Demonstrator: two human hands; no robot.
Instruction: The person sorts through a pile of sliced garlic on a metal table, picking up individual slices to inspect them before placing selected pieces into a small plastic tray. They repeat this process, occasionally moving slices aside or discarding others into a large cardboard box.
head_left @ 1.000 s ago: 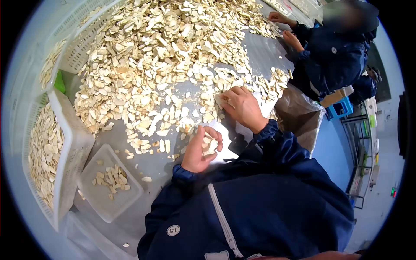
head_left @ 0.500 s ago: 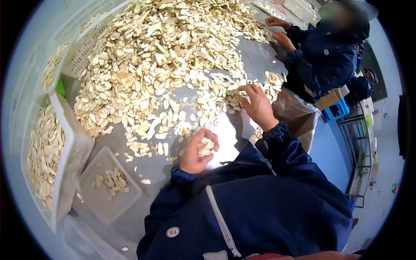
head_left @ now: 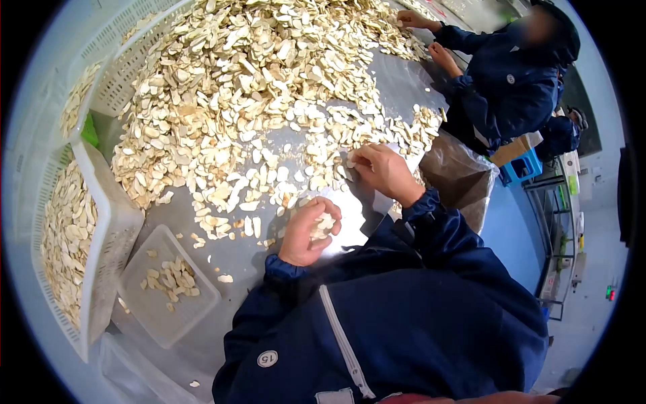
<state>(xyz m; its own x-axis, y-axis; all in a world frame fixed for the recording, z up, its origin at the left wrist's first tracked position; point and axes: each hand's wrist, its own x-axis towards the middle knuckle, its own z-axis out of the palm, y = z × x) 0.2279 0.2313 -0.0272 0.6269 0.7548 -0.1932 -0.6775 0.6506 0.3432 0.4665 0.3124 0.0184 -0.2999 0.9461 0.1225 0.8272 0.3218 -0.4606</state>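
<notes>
A large heap of pale dried slices (head_left: 256, 74) covers the grey metal table (head_left: 397, 77). My left hand (head_left: 306, 232) is curled, palm inward, around several of these slices, which show between thumb and fingers. To its right, my right hand (head_left: 389, 174) reaches over the near edge of the spread slices. Its thumb and fingers are pinched together, with a pale slice at the fingertips. Loose slices and small crumbs lie just beyond both hands.
At left stand white perforated baskets (head_left: 111, 222) filled with slices, and a shallow translucent tray (head_left: 202, 316) with several slices. A bag-lined box (head_left: 464, 178) sits by my right arm. Across the table a co-worker (head_left: 515, 81) handles slices; a blue crate (head_left: 521, 167) stands behind.
My right hand has drawn left and toward me, its fingers closing from a looser spread into a pinch. My left hand stays nearly still. The co-worker's hands have shifted slightly.
</notes>
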